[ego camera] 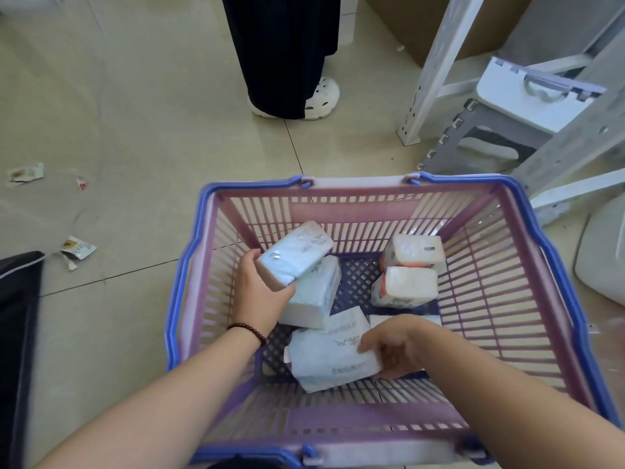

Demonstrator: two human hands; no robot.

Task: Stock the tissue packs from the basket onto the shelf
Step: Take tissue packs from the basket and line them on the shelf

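Observation:
A pink basket [365, 211] with blue rim and handles stands on the tiled floor right below me. Inside lie several tissue packs. My left hand [258, 292] grips a pale blue tissue pack [294, 253] at its near end, tilted up over a second blue pack [313, 296]. My right hand [394, 346] closes on the right edge of a white-blue pack [333, 362] lying on the basket floor near me. Two white packs with orange print [414, 253] [404, 287] stand at the far right of the basket. A white shelf frame post [427, 69] rises at the upper right.
A person in dark trousers and white clogs [323, 99] stands just beyond the basket. A folded grey-white step stool [500, 120] leans against the shelf frame. Torn wrappers [76, 248] litter the floor on the left. A dark object [18, 333] sits at the left edge.

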